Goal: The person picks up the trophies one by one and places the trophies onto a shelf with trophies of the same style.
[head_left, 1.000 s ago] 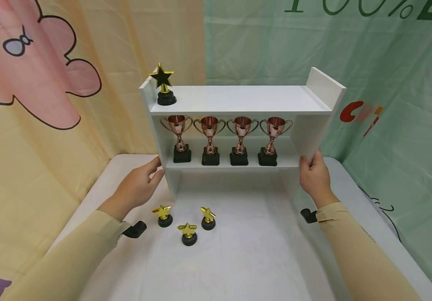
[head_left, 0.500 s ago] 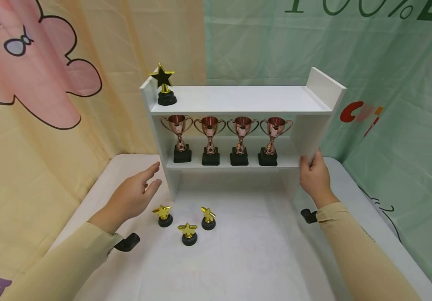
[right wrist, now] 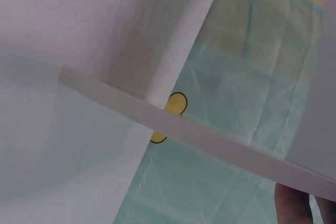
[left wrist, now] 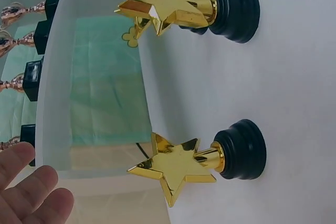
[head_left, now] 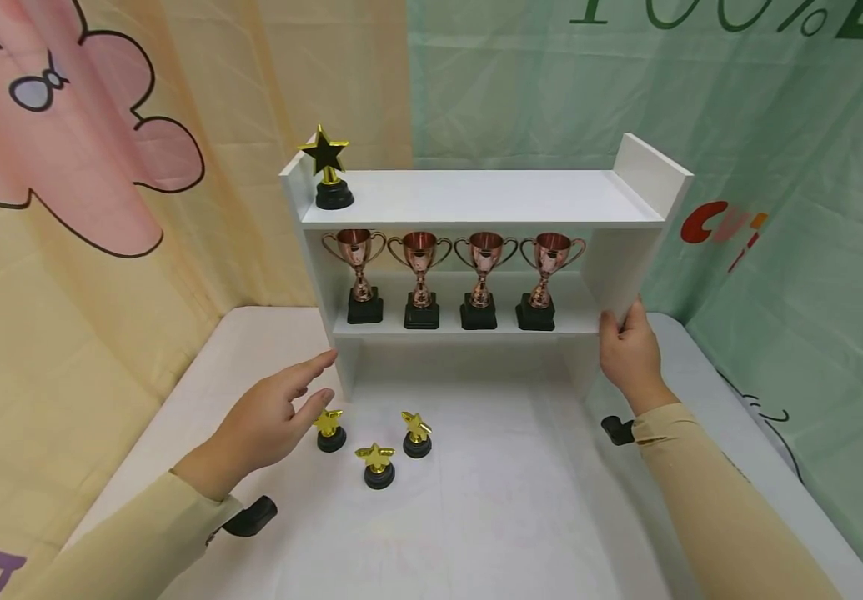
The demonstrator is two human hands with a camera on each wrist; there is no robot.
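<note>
A white shelf unit (head_left: pixel 476 196) stands on the table. My right hand (head_left: pixel 632 354) grips its right side panel, thumb at the front edge; fingers (right wrist: pixel 293 205) show at that panel in the right wrist view. My left hand (head_left: pixel 258 429) is held out beside the lower left of the shelf, fingers extended and holding nothing. Just past its thumb is a gold star trophy (head_left: pixel 331 438) on a round black base, partly covered by the hand. Two similar ones, a front star trophy (head_left: pixel 378 476) and a right star trophy (head_left: pixel 417 447), stand upright close by.
On the top board, at the left end, stands another star trophy (head_left: pixel 334 197). Several bronze cup trophies (head_left: pixel 421 315) line the middle board. A white cloth covers the table (head_left: pixel 506 508). Printed curtains (head_left: pixel 514 92) hang behind and at the sides.
My left hand has let go of the shelf's left side and moved down towards the star trophies. My right hand has stayed on the right panel.
</note>
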